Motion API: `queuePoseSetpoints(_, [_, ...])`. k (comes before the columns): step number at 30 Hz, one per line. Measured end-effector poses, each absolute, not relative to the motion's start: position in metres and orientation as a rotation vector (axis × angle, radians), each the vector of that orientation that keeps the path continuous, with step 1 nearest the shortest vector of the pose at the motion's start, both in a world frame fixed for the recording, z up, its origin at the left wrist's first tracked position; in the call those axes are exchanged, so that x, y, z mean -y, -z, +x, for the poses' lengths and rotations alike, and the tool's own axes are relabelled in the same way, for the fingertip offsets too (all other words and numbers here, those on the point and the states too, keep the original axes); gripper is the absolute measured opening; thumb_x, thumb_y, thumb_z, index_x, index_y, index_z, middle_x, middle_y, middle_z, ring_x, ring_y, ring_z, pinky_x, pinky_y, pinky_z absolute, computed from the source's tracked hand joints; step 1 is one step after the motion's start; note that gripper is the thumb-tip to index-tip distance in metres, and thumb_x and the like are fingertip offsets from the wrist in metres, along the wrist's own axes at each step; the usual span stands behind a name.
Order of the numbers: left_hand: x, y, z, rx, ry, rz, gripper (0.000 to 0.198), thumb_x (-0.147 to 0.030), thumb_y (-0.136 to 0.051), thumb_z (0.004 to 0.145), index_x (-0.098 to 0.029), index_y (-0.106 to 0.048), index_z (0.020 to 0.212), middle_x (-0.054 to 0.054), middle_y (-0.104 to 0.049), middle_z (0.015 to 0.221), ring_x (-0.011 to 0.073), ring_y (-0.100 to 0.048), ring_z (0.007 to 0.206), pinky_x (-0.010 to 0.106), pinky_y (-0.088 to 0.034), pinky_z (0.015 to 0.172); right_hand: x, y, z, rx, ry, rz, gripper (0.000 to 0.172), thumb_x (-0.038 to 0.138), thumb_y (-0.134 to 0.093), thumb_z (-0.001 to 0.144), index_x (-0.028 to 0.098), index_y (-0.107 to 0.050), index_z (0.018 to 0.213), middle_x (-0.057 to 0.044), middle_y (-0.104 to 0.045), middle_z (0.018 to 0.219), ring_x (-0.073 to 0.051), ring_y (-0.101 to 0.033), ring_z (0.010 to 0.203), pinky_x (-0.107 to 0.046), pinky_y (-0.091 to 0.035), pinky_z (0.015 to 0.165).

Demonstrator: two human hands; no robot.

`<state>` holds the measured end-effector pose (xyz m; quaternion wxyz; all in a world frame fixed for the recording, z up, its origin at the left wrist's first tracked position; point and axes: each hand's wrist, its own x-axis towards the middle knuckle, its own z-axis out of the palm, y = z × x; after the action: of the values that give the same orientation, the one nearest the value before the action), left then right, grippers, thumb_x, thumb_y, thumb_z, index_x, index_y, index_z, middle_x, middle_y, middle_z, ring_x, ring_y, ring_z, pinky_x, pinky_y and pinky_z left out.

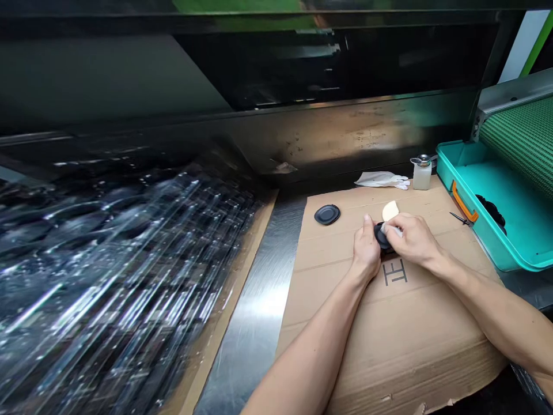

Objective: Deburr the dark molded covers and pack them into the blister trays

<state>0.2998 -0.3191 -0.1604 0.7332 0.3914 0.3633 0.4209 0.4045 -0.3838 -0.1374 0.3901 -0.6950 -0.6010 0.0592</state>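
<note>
My left hand point(366, 246) grips the edge of a small black round plastic part point(380, 236) just above the cardboard sheet point(345, 300). Against the face of that part, my right hand point(412, 236) presses a white cloth or wipe point(396, 231) pinched in its fingers. The fingers partly cover both the part and the cloth. Right behind my hands shows a cream-coloured flat pad point(390, 210), partly hidden. A second black round part point(327, 214) lies on the cardboard, left of my hands.
Clear plastic trays point(129, 276) with dark round shapes fill the left. At the back are a white glove point(382, 179) and a small bottle point(422, 176). Tweezers point(460, 219) lie near a turquoise bin point(510, 253) holding black pieces. A green conveyor belt point(522, 135) stands right.
</note>
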Motion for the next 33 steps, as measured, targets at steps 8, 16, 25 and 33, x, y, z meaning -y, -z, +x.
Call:
queuePoseSetpoints(8, [0.313, 0.168, 0.3, -0.792, -0.984, 0.8, 0.052, -0.055, -0.056, 0.099, -0.016, -0.063, 0.065, 0.0, -0.062, 0.058, 0.0103, -0.056, 0.054, 0.022, -0.047, 0.058, 0.383, 0.142, 0.394, 1.68, -0.096, -1.625, 0.02, 0.02, -0.052, 0.094, 0.016, -0.072, 0.09, -0.009, -0.069, 0.09, -0.019, -0.063, 0.084, -0.028, -0.048, 0.079])
queuePoseSetpoints(16, [0.312, 0.166, 0.301, -0.788, -1.01, 0.743, 0.052, -0.053, -0.055, 0.1, -0.015, -0.066, 0.067, 0.002, -0.067, 0.062, 0.0121, -0.06, 0.055, 0.024, -0.048, 0.063, 0.386, 0.142, 0.397, 1.818, -0.07, -1.605, 0.02, 0.019, -0.051, 0.095, 0.016, -0.07, 0.089, -0.01, -0.068, 0.091, -0.02, -0.062, 0.086, -0.031, -0.049, 0.08])
queuePoseSetpoints(25, [0.309, 0.167, 0.303, -0.841, -1.11, 0.635, 0.047, -0.045, -0.053, 0.102, -0.014, -0.065, 0.069, 0.003, -0.069, 0.065, 0.0116, -0.063, 0.058, 0.024, -0.05, 0.068, 0.39, 0.143, 0.388, 1.82, 0.019, -1.709, 0.021, 0.02, -0.049, 0.097, 0.015, -0.069, 0.093, -0.012, -0.068, 0.096, -0.022, -0.061, 0.09, -0.032, -0.049, 0.08])
queuePoseSetpoints(33, [0.302, 0.15, 0.292, -0.822, -0.916, 0.543, 0.05, -0.04, -0.031, 0.109, -0.014, -0.06, 0.078, 0.009, -0.071, 0.07, 0.0148, -0.066, 0.054, 0.022, -0.047, 0.05, 0.387, 0.139, 0.424, 1.648, 0.086, -1.974, 0.025, 0.024, -0.05, 0.097, 0.016, -0.073, 0.093, -0.01, -0.07, 0.095, -0.021, -0.062, 0.087, -0.031, -0.044, 0.076])
